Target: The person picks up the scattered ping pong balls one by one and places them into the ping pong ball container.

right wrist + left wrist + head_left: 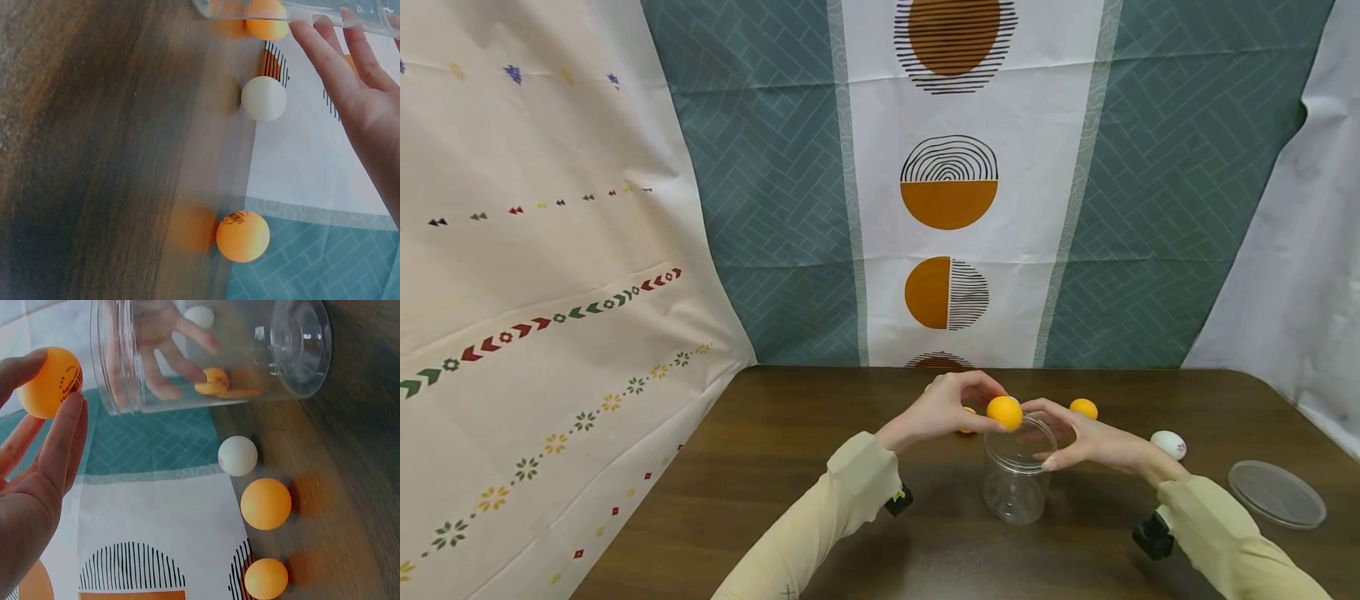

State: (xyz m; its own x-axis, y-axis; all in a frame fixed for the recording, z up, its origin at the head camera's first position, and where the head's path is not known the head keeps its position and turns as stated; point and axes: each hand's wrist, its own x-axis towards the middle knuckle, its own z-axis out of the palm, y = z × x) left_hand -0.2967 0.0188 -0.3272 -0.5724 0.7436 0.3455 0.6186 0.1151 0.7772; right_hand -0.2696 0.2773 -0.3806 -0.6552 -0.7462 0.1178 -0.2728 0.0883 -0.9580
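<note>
My left hand (942, 408) pinches an orange ping-pong ball (1004, 413) between thumb and fingertips, at the mouth of a clear plastic jar (1013, 493). Dark print shows on that ball in the left wrist view. The jar stands upright on the table, its lid off. My right hand (1096, 437) holds the jar near its rim, the thumb on the near side and the fingers round the far side. Through the clear wall, the left wrist view shows those fingers spread, with an orange ball (214, 382) beyond them.
A clear round lid (1277, 494) lies at the right of the brown table (760, 483). Near it rests a white ball (1168, 444). An orange ball (1083, 408) sits behind my right hand, and another orange ball (967, 420) is partly hidden behind my left. Patterned cloth (775, 208) hangs behind.
</note>
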